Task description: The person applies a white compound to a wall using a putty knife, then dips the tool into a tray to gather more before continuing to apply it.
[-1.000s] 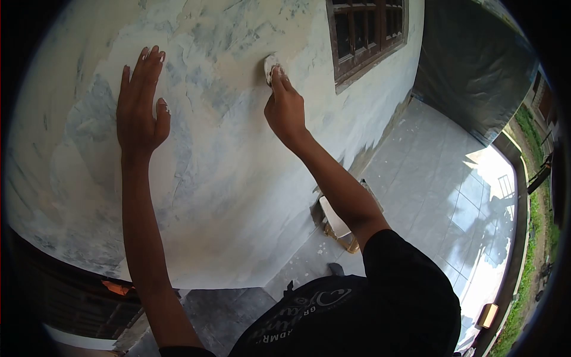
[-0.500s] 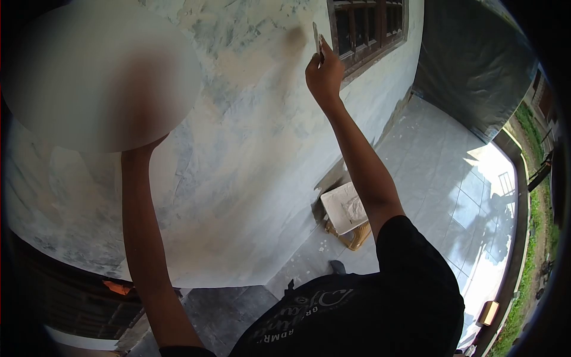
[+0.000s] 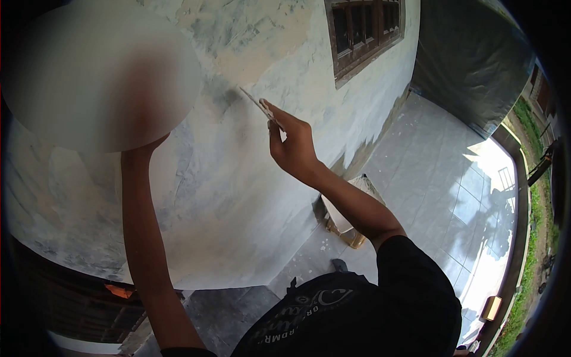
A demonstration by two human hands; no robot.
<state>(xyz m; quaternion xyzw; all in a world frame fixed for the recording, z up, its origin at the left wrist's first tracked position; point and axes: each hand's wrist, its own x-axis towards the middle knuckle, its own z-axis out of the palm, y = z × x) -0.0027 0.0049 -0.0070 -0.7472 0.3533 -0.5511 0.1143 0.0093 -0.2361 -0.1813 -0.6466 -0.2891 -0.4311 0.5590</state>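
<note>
My right hand [image 3: 288, 140] is closed on a flat scraper [image 3: 257, 102], its thin blade angled up and left near the patchy plastered wall [image 3: 250, 160]. A soft shadow falls on the wall by the blade's tip. My left hand [image 3: 140, 101] is raised at the upper left, over the wall; a round blurred patch hides its fingers and whatever they hold or touch. Grey and cream smears of filler cover the wall around both hands.
A barred brown window [image 3: 366, 35] is set in the wall, upper right. Below my right forearm a whitish tray [image 3: 336, 215] rests on a brown box [image 3: 355, 239] on the tiled floor [image 3: 416, 154]. A dark sheet [image 3: 470, 65] hangs behind. Grass lies beyond a low kerb.
My right hand has moved down and left with the scraper, from beside the window to the middle of the wall. My left arm has stayed nearly still.
</note>
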